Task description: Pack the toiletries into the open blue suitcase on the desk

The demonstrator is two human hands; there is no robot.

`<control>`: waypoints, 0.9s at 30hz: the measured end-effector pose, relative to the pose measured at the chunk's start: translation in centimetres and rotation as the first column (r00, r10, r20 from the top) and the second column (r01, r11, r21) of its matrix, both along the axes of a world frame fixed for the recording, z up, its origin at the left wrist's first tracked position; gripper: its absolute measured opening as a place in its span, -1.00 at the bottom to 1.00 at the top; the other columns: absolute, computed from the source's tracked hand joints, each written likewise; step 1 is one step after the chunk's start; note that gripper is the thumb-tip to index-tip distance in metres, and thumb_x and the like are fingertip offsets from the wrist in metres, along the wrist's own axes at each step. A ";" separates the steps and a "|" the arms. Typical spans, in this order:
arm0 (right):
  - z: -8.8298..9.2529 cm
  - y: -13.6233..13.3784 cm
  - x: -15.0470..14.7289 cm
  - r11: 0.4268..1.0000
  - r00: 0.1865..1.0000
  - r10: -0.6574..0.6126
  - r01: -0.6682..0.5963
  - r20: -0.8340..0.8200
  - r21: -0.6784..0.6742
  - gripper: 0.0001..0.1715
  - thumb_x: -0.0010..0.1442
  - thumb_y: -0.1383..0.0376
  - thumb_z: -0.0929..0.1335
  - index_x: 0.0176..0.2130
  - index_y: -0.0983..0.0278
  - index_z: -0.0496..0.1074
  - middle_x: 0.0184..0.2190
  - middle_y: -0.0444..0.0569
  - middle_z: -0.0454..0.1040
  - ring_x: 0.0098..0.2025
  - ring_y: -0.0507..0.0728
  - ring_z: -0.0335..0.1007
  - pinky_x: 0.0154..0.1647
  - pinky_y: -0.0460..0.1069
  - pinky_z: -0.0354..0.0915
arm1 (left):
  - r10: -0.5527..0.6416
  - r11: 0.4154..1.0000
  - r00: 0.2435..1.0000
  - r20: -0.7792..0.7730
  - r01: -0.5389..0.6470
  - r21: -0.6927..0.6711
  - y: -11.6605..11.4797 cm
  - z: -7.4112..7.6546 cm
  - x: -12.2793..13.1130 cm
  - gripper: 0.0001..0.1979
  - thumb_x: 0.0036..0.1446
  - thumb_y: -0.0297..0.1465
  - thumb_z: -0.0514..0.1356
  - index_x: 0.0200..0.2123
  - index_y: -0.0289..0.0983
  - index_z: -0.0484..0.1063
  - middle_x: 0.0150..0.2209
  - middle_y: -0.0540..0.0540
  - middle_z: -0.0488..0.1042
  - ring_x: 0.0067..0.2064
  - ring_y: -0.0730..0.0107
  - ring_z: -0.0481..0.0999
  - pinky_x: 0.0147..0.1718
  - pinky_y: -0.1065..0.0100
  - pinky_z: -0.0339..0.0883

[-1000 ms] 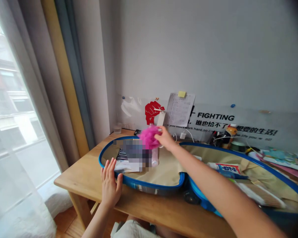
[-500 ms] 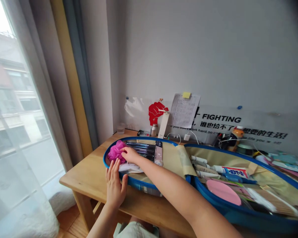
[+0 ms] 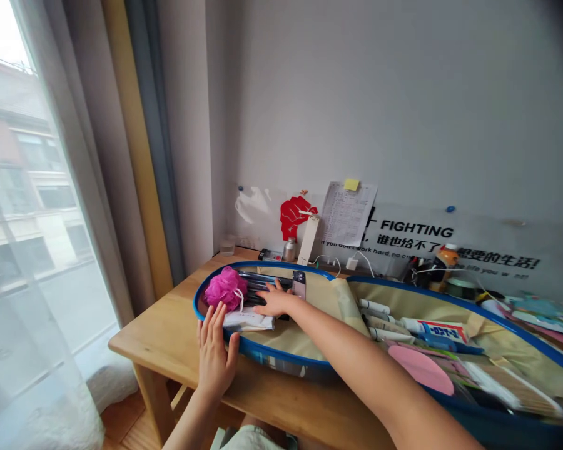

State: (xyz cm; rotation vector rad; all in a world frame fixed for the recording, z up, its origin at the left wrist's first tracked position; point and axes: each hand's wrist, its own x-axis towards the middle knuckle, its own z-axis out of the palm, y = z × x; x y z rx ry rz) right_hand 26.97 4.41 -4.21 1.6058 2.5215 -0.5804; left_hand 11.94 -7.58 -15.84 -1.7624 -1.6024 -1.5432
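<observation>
An unzipped blue-rimmed case (image 3: 304, 357) lies spread in two halves on the wooden table. My left hand (image 3: 216, 350) rests with straight fingers against the near left rim of its left half. Just beyond those fingertips sits a bright pink bath puff (image 3: 225, 286) with a white cord. My right hand (image 3: 278, 301) reaches into the same half, fingers spread over several dark, slim packaged items (image 3: 263, 279). Under and left of it lies a white flat packet (image 3: 248, 320). A pinkish-and-black package (image 3: 299, 284) stands beyond the right wrist.
The right half holds a toothpaste tube (image 3: 434, 328), several white tubes (image 3: 375, 306), a pink oval item (image 3: 421, 370) and cotton swabs (image 3: 492, 381). Behind are a white lamp (image 3: 308, 240), an orange-capped bottle (image 3: 445, 265) and cables. Bare wooden tabletop (image 3: 159, 328) shows at left.
My right hand has let go of the pink bath puff and moved right over the dark packages, its fingers spreading. The left hand stays by the rim.
</observation>
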 end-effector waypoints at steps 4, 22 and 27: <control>-0.1 -0.8 -0.2 0.998 0.995 0.027 -0.022 0.091 -0.055 -0.06 0.14 -0.17 0.29 0.37 0.09 0.08 0.48 0.08 -0.30 0.47 0.48 -0.66 0.28 0.61 -0.36 | -0.003 1.000 1.000 -0.003 0.003 0.006 0.1 -0.1 0.0 -0.45 0.36 -0.27 -0.04 0.37 -0.22 0.03 0.28 -0.27 0.28 0.38 0.07 0.10 0.33 -0.11 -0.11; 6.1 1.0 10.1 0.986 1.000 0.027 -0.024 -0.016 0.164 -0.40 0.26 0.04 0.32 0.25 0.05 0.30 0.32 -0.09 0.25 0.34 0.15 0.15 0.37 0.04 0.07 | -0.009 1.000 1.000 -0.021 0.009 0.013 0.0 -0.1 -0.3 -0.46 0.36 -0.26 -0.04 0.36 -0.21 0.05 0.27 -0.26 0.29 0.38 0.05 0.09 0.33 -0.11 -0.12; 7.0 0.9 25.1 0.896 0.941 -0.339 0.316 0.021 0.313 -0.64 0.29 0.12 0.34 -0.01 0.28 0.44 -0.02 0.02 0.49 -0.04 0.11 0.46 0.04 0.15 0.40 | -0.003 1.000 1.000 -0.026 0.004 0.006 0.1 -0.2 -0.4 -0.46 0.36 -0.26 -0.05 0.36 -0.20 0.05 0.28 -0.24 0.29 0.38 0.06 0.09 0.34 -0.10 -0.12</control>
